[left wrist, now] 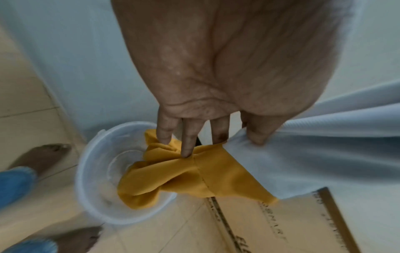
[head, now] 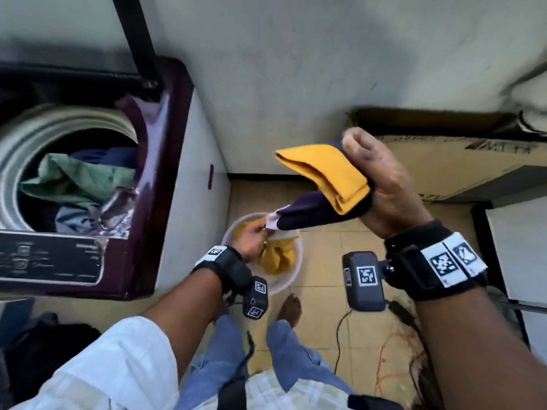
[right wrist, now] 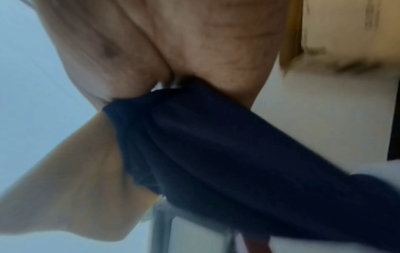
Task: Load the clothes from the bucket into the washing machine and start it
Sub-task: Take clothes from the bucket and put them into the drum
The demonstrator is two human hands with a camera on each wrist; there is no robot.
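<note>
A yellow, navy and white garment point(head: 322, 173) stretches from the translucent bucket point(head: 291, 279) on the floor up to my raised right hand point(head: 376, 179), which grips its upper end; the wrist view shows navy cloth point(right wrist: 216, 145) bunched in that fist. My left hand point(head: 251, 241) pinches the white part point(left wrist: 303, 162) between thumb and fingers just above the bucket point(left wrist: 95, 171). The yellow lower end point(left wrist: 173, 174) still hangs inside it. The top-loading washing machine point(head: 174, 179) stands at left, lid up, with green and blue clothes point(head: 77, 179) in its drum.
A cardboard box point(head: 461, 161) lies against the wall at right, beside a white cabinet point(head: 521, 250). Cables point(head: 393, 359) trail over the tiled floor by my bare feet point(head: 291, 309). The machine's control panel point(head: 50, 255) faces me at front left.
</note>
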